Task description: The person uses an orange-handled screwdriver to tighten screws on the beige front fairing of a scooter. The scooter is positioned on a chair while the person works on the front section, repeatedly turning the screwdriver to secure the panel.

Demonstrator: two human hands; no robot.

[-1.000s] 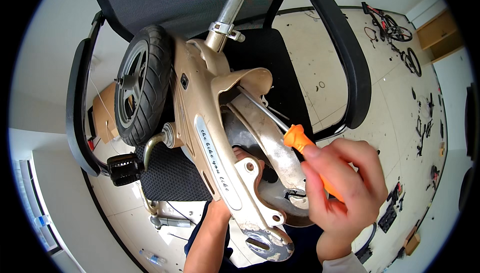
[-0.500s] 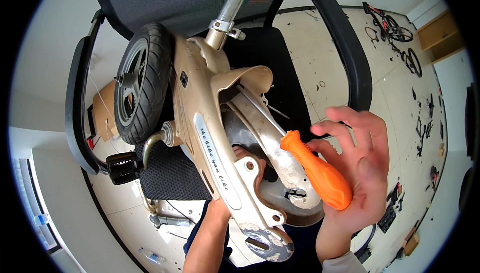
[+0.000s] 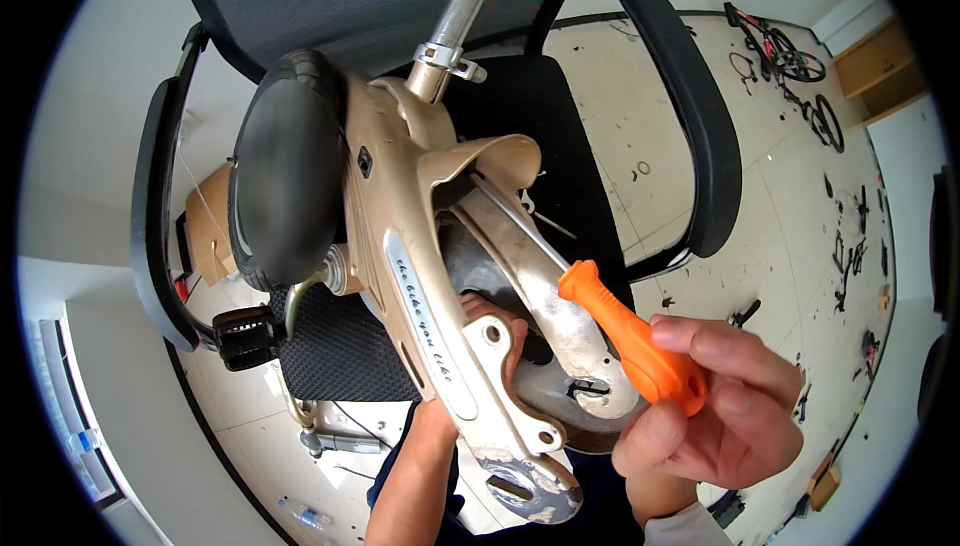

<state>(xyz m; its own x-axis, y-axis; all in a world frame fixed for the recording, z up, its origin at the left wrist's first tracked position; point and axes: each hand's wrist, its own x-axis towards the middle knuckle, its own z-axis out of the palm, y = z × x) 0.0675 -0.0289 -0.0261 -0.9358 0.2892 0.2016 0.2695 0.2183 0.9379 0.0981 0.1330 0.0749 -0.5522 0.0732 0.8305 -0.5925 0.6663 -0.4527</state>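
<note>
A gold-beige bike frame (image 3: pixel 385 216), scuffed at its near end, lies tilted on a black chair. My left hand (image 3: pixel 497 318) reaches under it. Its fingers curl round the frame's inner side, the rest hidden behind the metal. A screwdriver (image 3: pixel 625 331) with an orange handle slants across the open side of the frame. Its shaft runs into the gap beneath the flared lip, where the tip is hidden. My right hand (image 3: pixel 720 406) pinches the butt of the handle between thumb and fingers. A curved metal chain guard (image 3: pixel 535 276) lies alongside the shaft.
A wheel (image 3: pixel 285 166), blurred over, sits left of the frame, with a pedal (image 3: pixel 247 338) below it. The chair's armrest (image 3: pixel 685 106) rises at the right. Bike parts (image 3: pixel 845 246) lie scattered on the tiled floor, and a cardboard box (image 3: pixel 210 221) stands at left.
My right hand has gone from spread fingers beside the screwdriver to a pinch on its handle end, moving slightly lower. The left hand stays on the frame.
</note>
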